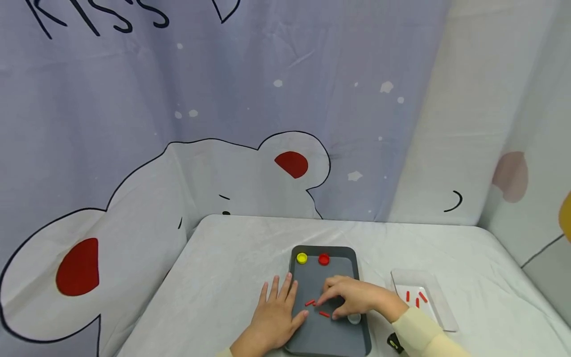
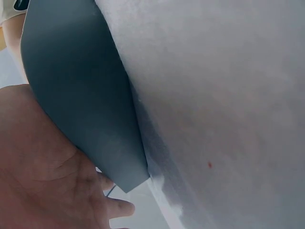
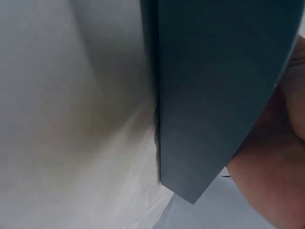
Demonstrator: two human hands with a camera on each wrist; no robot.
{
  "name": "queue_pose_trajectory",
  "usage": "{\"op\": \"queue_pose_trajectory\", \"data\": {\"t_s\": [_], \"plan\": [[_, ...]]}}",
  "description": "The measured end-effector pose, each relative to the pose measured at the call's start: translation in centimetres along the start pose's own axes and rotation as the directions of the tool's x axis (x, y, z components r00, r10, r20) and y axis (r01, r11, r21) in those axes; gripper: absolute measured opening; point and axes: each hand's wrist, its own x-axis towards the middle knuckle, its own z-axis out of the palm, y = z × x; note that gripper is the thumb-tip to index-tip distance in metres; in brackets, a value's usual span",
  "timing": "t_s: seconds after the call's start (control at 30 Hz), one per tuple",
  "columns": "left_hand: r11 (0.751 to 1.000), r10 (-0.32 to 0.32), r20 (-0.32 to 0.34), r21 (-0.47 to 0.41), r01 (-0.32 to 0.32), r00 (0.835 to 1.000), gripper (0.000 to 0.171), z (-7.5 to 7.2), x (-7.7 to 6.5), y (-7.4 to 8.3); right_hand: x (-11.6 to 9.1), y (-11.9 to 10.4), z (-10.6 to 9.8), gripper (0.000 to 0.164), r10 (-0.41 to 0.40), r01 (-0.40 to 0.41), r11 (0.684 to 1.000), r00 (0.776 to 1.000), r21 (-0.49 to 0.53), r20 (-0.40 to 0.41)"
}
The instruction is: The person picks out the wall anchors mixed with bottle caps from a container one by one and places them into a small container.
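A grey tray [image 1: 312, 337] lies on the white-covered table, with small red sticks [image 1: 324, 314] on its middle. My left hand [image 1: 274, 317] lies over the tray's left edge, fingers spread and straight, holding nothing. Over the tray's right half, my right hand [image 1: 352, 295] has its index fingertip at a short red piece [image 1: 314, 304]. Its thumb stands apart from that finger, and nothing shows between them. A round whitish cap [image 1: 354, 319] sits just below this palm, partly covered. Both wrist views show the tray's side wall [image 2: 86, 95] beside a palm; the red sticks are hidden there.
At the tray's far end sit a yellow round cap [image 1: 302, 258] and a red one [image 1: 323, 259]. Right of the tray stands a clear-walled white box [image 1: 446, 317] with red sticks [image 1: 423, 297] inside. A small black item [image 1: 394, 342] lies near the right sleeve.
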Motion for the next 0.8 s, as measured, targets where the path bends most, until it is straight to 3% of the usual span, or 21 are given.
{"op": "queue_pose_trajectory", "data": {"t_s": [0.17, 0.47, 0.8], "plan": [[1.000, -0.008, 0.001, 0.009, 0.008, 1.000, 0.078, 0.0, 0.1, 0.0, 0.6, 0.1, 0.0, 0.040, 0.055, -0.053, 0.997, 0.998, -0.054, 0.021], [1.000, -0.009, 0.023, 0.013, 0.009, 1.000, 0.078, 0.2, 0.0, -0.1, 1.1, 0.2, 0.6, 0.040, 0.081, -0.078, 0.994, 0.996, -0.082, 0.045], [1.000, -0.009, 0.015, 0.003, 0.009, 1.000, 0.079, 0.9, 0.3, -0.5, 1.0, 0.2, 0.7, 0.035, 0.018, -0.017, 0.994, 1.000, -0.105, 0.008]]}}
